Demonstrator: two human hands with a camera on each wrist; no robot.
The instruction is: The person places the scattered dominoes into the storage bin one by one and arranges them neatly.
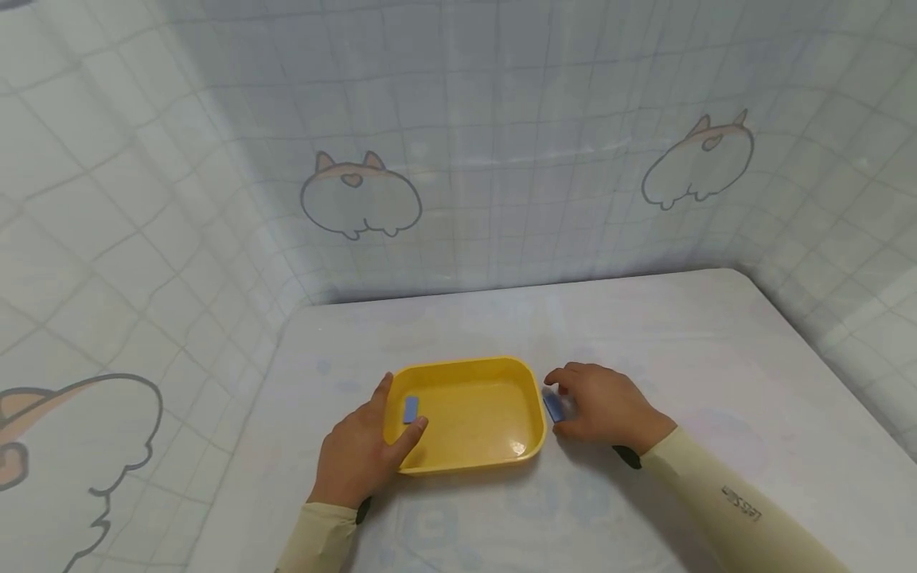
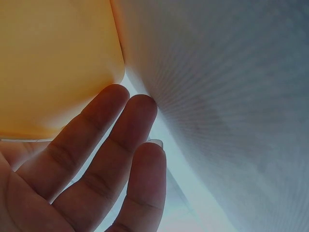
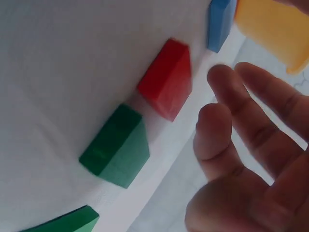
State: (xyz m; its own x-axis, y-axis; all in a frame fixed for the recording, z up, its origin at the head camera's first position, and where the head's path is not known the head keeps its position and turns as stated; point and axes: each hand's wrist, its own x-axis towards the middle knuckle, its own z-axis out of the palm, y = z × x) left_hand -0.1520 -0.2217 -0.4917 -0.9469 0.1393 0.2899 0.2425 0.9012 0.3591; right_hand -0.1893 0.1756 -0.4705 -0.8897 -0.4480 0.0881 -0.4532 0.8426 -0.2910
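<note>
My left hand [image 1: 361, 454] holds the left end of the yellow tray [image 1: 466, 469], thumb over the near-left rim and index finger along the outer side. In the left wrist view, the other fingers [image 2: 128, 125] stretch beside the tray's outer wall. A small blue block [image 1: 411, 410] lies in the tray near my thumb. Just right of the tray is another blue block [image 1: 553, 406], between the spread thumb and index finger of my right hand [image 1: 602, 402]. The right wrist view shows this blue block [image 3: 219, 24] apart from the three nearest fingertips.
Along the table, a red block [image 3: 166, 79], a green block [image 3: 116, 147] and a second green block [image 3: 67, 220] stand in a row beside my right hand. They are hidden in the head view. A pale cloth-covered table [image 1: 680, 334] meets a grid-patterned curtain [image 1: 501, 199].
</note>
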